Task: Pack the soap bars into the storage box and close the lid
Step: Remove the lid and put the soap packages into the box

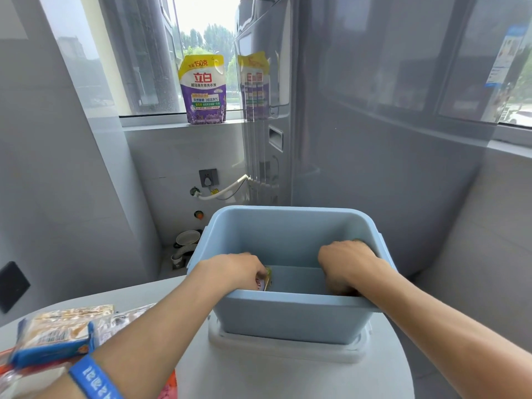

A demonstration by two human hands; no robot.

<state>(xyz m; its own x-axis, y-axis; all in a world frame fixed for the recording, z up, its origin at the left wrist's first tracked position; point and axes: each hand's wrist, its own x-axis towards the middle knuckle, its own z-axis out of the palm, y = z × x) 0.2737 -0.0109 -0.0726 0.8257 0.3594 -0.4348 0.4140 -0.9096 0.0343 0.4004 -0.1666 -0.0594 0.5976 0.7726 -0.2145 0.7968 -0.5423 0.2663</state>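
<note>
left hand (239, 269) pinches a wrapped soap bar (266, 279) low inside the blue storage box (288, 318), near its left wall. right hand (345, 263) curled at the right wall, grip unclear. box sits on white lid (288, 349) on table (259, 378); packets (57, 332) left.

the open top of the blue box (290, 315) is the only way in; its four walls close off every side. my left hand (236, 269) fills the left end inside, touching a wrapped bar (266, 280), and my right hand (345, 263) fills the right end. the box floor between my hands is free. soap packs (54, 332) crowd the table's left edge under my left forearm. table (288, 378) in front of the box is free.
</note>
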